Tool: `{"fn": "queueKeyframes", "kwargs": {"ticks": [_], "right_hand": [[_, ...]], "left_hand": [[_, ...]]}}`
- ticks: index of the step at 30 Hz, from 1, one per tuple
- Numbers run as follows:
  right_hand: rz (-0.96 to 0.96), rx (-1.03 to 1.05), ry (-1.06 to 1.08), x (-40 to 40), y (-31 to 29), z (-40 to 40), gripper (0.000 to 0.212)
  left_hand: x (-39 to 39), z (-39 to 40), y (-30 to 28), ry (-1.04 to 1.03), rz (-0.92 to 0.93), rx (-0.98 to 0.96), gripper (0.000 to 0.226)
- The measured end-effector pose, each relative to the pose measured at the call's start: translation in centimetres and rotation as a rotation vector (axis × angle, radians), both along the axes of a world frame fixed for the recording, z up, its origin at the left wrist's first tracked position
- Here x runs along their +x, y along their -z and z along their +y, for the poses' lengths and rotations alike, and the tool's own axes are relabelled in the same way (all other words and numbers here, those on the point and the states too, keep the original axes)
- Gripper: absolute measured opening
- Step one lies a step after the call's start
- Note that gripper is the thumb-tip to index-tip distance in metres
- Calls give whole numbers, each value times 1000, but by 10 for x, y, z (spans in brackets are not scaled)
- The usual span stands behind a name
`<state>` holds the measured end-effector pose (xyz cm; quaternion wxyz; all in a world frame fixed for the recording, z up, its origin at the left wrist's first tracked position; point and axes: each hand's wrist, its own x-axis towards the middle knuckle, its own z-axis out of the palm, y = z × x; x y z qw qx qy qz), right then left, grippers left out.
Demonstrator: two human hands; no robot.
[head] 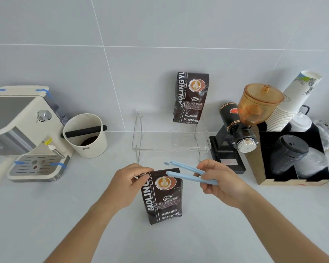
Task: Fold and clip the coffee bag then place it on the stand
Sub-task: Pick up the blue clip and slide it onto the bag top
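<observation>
A dark brown coffee bag (163, 198) stands upright on the counter in front of me, its top folded over. My left hand (129, 179) pinches the folded top at its left corner. My right hand (220, 181) holds a light blue sealing clip (188, 172) by its hinged end. The clip's two arms are spread apart, with their free ends at the bag's top right corner. A clear acrylic stand (171, 147) sits behind the bag. A second, identical coffee bag (192, 97) stands at the back right of the stand, leaning on the wall.
A cream espresso machine (21, 133) and a white knock box (85, 135) stand at the left. At the right are a black grinder with an amber hopper (254, 107), a stack of paper cups (291, 103) and a black organiser box holding black lids (289, 149).
</observation>
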<state>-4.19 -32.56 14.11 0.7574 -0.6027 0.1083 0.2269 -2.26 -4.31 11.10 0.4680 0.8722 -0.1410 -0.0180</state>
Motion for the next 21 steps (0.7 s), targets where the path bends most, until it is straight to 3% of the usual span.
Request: {"fn": "queueKeyframes", "kwargs": {"ticks": [9,21], "right_hand": [[-17,-171,-59,21,-2,25,17],[-39,-420,-108,37,-6,50,32]], "left_hand": [[-9,7,0,-79,215,-260,35],[-13,10,-6,-79,275,-254,34]]}}
